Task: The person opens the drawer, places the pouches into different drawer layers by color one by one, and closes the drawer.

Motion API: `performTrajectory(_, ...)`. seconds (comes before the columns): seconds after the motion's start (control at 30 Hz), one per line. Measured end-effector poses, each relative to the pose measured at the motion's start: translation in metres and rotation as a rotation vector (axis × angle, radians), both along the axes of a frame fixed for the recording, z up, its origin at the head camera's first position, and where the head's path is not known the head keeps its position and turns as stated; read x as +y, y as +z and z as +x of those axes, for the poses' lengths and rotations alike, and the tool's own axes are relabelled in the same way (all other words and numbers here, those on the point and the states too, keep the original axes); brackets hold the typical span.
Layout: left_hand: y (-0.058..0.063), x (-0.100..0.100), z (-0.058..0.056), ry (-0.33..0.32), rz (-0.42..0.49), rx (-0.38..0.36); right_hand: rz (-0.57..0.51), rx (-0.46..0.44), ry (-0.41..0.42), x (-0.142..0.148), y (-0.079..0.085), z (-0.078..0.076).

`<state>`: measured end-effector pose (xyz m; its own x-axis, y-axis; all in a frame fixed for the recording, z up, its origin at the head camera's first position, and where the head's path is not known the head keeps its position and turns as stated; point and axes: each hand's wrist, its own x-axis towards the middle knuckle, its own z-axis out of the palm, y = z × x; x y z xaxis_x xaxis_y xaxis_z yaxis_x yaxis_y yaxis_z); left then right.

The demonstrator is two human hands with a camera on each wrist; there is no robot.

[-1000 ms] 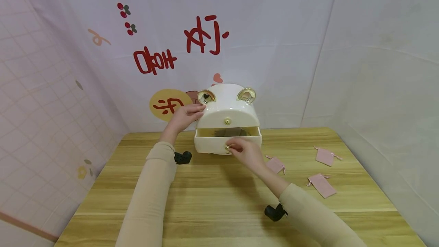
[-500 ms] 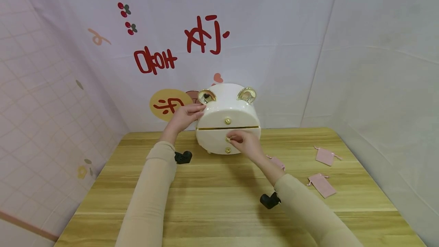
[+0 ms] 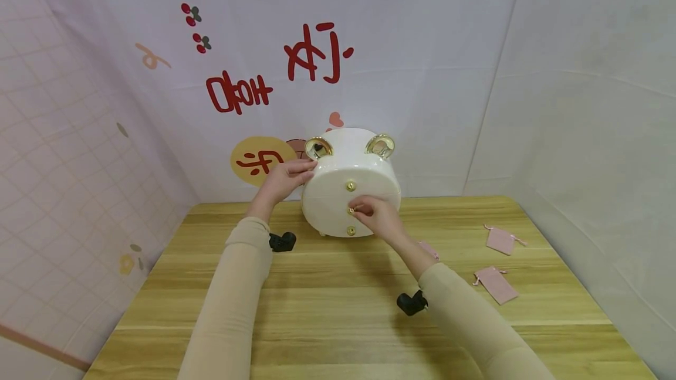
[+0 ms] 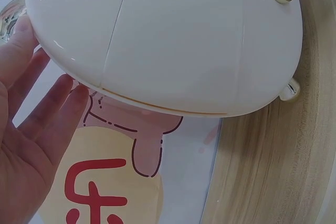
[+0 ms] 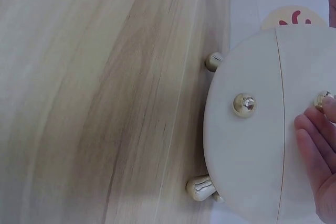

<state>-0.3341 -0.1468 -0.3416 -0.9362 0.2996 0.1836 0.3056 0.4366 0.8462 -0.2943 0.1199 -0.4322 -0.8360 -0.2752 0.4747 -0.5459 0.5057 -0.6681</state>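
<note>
A rounded white drawer box with gold ears and small gold feet stands upright at the back of the table. All its drawers sit flush, with thin seams across the front. Thumb and fingers of my right hand pinch the gold middle drawer knob. Above and below it are the upper knob and the lower knob. My left hand rests against the box's upper left side, fingers fairly straight along the edge and thumb by the gold ear.
Two pink drawstring pouches lie on the wooden table at the right. Another pouch is partly hidden behind my right forearm. A printed cloth backdrop hangs close behind the box. Black wrist-worn pieces stick out below both forearms.
The middle drawer, pulled out a second ago, has slid back in until flush. My right hand moved away from me with its knob, still pinching it. The left hand stayed in place.
</note>
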Motion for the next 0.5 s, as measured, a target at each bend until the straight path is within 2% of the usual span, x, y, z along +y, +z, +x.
performTrajectory(0.27, -0.001, 0.001, 0.000, 0.011, -0.013, 0.004, 0.006, 0.016, 0.049, 0.004, -0.002, 0.000)
performTrajectory(0.5, -0.001, -0.001, -0.001, 0.003, -0.004, 0.003, 0.070, 0.111, 0.012, 0.012, -0.006, 0.006)
